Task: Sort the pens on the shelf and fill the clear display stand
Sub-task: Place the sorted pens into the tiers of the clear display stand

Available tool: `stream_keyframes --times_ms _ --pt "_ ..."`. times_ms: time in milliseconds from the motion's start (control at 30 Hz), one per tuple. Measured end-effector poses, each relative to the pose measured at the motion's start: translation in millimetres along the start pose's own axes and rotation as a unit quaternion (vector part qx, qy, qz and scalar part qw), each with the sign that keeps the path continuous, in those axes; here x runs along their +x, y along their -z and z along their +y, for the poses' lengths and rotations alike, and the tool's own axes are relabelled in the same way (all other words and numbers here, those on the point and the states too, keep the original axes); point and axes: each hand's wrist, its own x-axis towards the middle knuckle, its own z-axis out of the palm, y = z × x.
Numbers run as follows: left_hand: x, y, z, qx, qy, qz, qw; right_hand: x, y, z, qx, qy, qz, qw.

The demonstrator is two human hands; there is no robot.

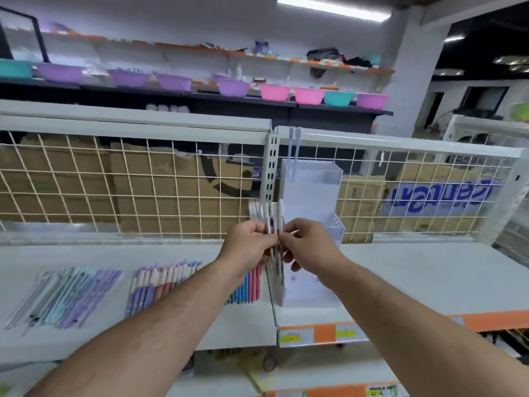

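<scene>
Blue lettering runs across the cardboard box (440, 196) behind the wire grid (357, 167) — it looks reversed, and I can't make out the word. Yellow price tags (289, 336) on the shelf edge (486, 320) — too blurred to read.

We see a white wire grid (114, 181) across the middle, with cardboard boxes (71, 179) behind it at nine o'clock. Toward twelve o'clock, purple, pink and teal basins (274, 91) line a dark wall shelf (329, 109). A ceiling light (332, 7) glows at one o'clock, and yellow price labels (290, 336) sit at six o'clock.
</scene>
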Motion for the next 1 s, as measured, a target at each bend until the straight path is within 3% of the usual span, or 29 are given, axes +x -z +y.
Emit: stream_keyframes --times_ms 567,1000 --pt "128 -23 49 0.007 -0.065 -0.002 0.998 127 57 -34 -0.01 0.059 0.074 0.995" --pt "175 -17 57 0.031 -0.072 0.055 0.995 222 81 -61 -0.022 0.133 0.161 0.978"
